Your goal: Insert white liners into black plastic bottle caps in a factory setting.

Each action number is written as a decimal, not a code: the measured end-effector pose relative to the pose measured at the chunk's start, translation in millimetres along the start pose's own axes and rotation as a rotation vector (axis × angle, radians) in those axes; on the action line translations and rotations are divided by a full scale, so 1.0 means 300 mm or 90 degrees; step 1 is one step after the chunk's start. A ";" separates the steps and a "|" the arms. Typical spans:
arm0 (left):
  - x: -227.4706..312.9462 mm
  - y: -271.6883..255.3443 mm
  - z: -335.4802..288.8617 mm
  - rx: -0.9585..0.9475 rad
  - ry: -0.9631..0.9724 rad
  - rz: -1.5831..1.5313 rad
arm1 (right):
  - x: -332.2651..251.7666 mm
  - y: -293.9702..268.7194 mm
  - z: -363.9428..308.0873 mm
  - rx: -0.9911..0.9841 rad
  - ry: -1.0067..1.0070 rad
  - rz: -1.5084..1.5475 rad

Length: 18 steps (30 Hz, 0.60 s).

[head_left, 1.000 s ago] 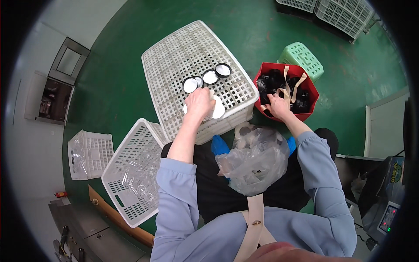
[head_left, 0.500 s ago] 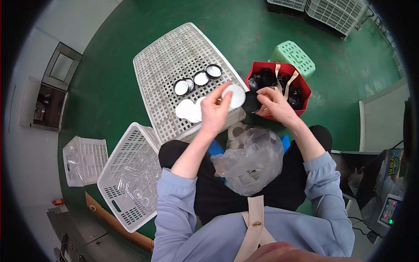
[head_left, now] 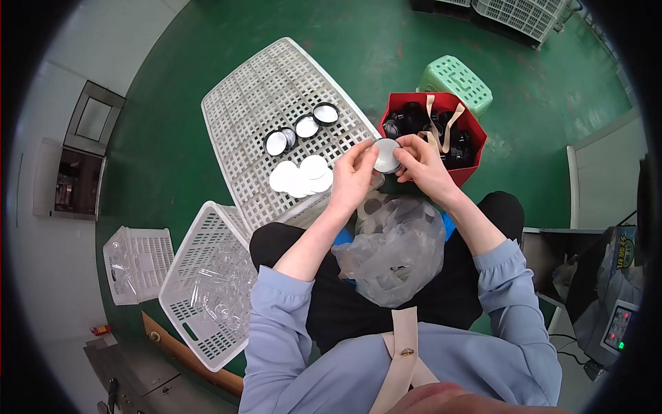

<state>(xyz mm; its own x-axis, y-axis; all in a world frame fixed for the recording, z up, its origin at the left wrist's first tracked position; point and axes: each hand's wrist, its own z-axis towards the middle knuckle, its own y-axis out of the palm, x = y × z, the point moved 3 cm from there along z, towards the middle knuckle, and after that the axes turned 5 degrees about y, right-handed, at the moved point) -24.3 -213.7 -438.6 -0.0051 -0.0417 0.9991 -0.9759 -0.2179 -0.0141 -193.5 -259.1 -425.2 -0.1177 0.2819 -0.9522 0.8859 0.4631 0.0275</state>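
Between my two hands is a round black lid with a white disc (head_left: 387, 156) lying in it. My left hand (head_left: 354, 174) pinches its left rim and my right hand (head_left: 425, 167) grips the right side, thumb on the edge. Left of them, on the upturned white crate (head_left: 241, 103), several loose white discs (head_left: 293, 179) overlap. Behind these stands a row of black lids with white discs inside (head_left: 307, 125). A red bag (head_left: 469, 124) with cream handles, just beyond my right hand, holds several black lids (head_left: 457, 148).
On my lap sits a crumpled clear plastic bag (head_left: 393, 269) with white discs showing at its top. A white basket (head_left: 207, 345) of clear plastic containers (head_left: 224, 290) is at left, with a smaller white crate (head_left: 153, 259) beyond. Behind the red bag is a green stool (head_left: 455, 79).
The white disc in my left hand and the black lid in my right have come together, the disc now sitting in the lid. My hands have drawn closer to each other.
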 end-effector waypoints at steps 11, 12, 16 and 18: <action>-0.054 -0.010 -0.002 -0.082 0.068 0.186 | 0.063 -0.001 0.043 0.035 -0.029 -0.181; -0.054 -0.006 -0.004 -0.080 0.067 0.186 | 0.064 0.007 0.041 0.047 -0.038 -0.177; -0.045 -0.005 0.003 -0.006 0.041 0.086 | 0.075 0.042 0.026 0.014 -0.052 -0.104; -0.064 -0.007 0.004 -0.014 0.021 0.042 | 0.091 0.030 0.038 0.036 -0.071 -0.145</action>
<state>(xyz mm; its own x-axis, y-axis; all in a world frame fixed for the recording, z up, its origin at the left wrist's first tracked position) -21.8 -213.7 -457.9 -0.0766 -0.0233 0.9968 -0.9776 -0.1947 -0.0796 -183.7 -256.9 -454.4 -0.2692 0.0801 -0.9597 0.8666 0.4548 -0.2052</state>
